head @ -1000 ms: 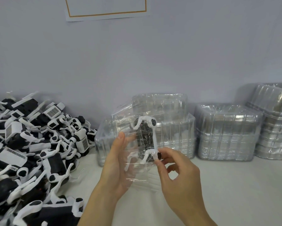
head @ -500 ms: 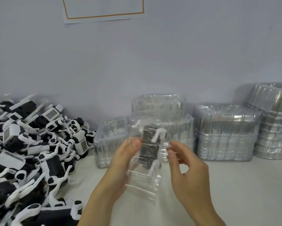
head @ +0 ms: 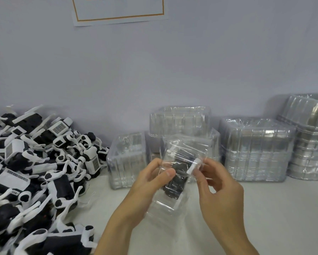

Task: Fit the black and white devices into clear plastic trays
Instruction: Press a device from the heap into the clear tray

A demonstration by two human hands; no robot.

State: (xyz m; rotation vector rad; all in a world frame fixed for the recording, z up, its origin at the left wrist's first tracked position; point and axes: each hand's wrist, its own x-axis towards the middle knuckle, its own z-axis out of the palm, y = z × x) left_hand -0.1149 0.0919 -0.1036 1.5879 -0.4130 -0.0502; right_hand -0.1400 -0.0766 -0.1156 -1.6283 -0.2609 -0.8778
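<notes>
Two bare hands meet at the centre, raised above a pale table (head: 264, 208). The left hand (head: 151, 178) curls its fingers and thumb around the left edge of a clear plastic tray (head: 174, 181), held upright and slightly tilted. The right hand (head: 218, 184) pinches the tray's upper right edge, where a white arm of the black and white device (head: 175, 178) pokes out. The device's dark body sits inside the tray, between the two hands.

To the left, a heap of black and white devices (head: 35, 172) covers the table up to the frame's left and bottom edges. Behind the hands, stacks of clear trays (head: 255, 150) line the foot of a plain wall (head: 173, 70) and run to the right edge. Bare table surface lies open right of and below the right hand. A sheet of paper with an orange border (head: 117, 10) hangs on the wall above.
</notes>
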